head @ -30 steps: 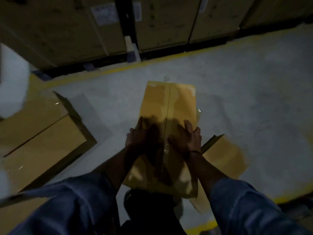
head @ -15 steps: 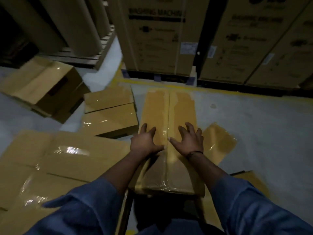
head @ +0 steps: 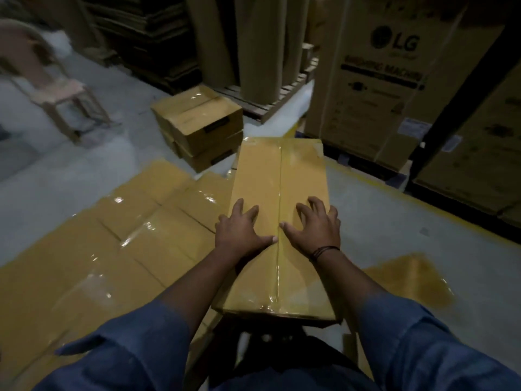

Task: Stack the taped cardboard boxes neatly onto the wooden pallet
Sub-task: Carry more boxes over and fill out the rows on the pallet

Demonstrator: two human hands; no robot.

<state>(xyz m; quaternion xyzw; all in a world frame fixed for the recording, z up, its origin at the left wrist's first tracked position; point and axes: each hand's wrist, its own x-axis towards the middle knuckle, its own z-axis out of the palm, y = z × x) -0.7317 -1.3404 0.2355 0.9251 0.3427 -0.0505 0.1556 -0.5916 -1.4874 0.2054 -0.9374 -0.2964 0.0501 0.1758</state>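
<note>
Both my hands, left hand (head: 242, 231) and right hand (head: 314, 230), lie flat atop the taped box (head: 253, 176), fingers (head: 238, 206) spread, gripping nothing. Box sits just beside the stacked layer (head: 127, 238) on my left. Risk: top pressure alone may let it slide askew. Since the earlier frame, hands remain astride the tape seam (head: 280, 170); fingers spread wider.
</note>
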